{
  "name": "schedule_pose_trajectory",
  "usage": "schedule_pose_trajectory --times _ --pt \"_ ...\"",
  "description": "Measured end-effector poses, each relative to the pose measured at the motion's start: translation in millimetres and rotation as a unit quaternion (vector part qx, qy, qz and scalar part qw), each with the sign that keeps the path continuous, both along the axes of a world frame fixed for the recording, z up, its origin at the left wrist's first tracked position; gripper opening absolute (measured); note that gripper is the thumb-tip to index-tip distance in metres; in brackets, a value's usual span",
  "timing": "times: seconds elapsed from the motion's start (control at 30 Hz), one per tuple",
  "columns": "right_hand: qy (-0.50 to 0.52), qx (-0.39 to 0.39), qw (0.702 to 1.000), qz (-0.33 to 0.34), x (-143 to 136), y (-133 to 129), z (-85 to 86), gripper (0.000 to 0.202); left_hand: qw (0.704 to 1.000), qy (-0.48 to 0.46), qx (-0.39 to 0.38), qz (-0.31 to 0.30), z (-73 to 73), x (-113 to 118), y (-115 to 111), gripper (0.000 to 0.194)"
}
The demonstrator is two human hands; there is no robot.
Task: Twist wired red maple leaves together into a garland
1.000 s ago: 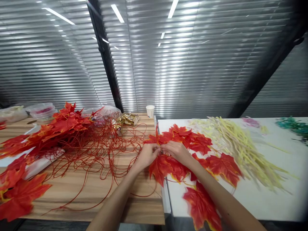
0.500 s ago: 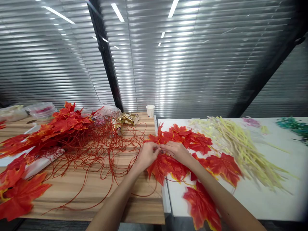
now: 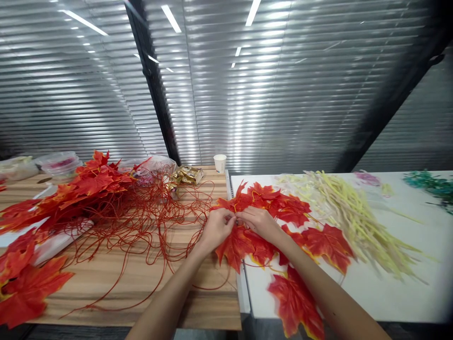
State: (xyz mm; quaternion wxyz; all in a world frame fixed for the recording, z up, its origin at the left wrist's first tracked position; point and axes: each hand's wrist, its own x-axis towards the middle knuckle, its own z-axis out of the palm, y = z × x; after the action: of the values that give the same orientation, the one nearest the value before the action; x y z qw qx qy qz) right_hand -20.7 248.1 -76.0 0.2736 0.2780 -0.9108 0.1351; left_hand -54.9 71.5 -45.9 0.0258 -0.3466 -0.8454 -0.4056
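Note:
My left hand (image 3: 218, 227) and my right hand (image 3: 257, 222) meet fingertip to fingertip over the gap between two tables. Both are closed in a pinch; whatever small thing lies between the fingertips is hidden. Around and beneath them spreads a string of red artificial maple leaves (image 3: 231, 248) with yellow edges. More of these leaves (image 3: 327, 243) lie to the right, and one large leaf (image 3: 297, 300) hangs at the white table's front edge, under my right forearm. Thin red cord (image 3: 164, 231) runs in a loose tangle across the wooden table, up to my left hand.
A heap of red maple leaves (image 3: 94, 182) covers the left side. Behind stand a paper cup (image 3: 220, 164), gold wrappers (image 3: 189, 175) and clear plastic tubs (image 3: 59, 163). Pale yellow strips (image 3: 348, 215) and green sprigs (image 3: 430, 184) lie on the white table (image 3: 399, 293).
The view has shifted very slightly. Both hands keep their pinch in the same place among the leaves.

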Motion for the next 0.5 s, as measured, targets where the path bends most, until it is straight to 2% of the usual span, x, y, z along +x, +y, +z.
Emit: schedule_pose_trajectory --times 0.5 --pt "-0.012 -0.037 0.999 -0.001 2.5 -2.0 5.3 0.022 0.997 -0.061 0.046 -0.005 5.9 2.5 -0.3 0.019"
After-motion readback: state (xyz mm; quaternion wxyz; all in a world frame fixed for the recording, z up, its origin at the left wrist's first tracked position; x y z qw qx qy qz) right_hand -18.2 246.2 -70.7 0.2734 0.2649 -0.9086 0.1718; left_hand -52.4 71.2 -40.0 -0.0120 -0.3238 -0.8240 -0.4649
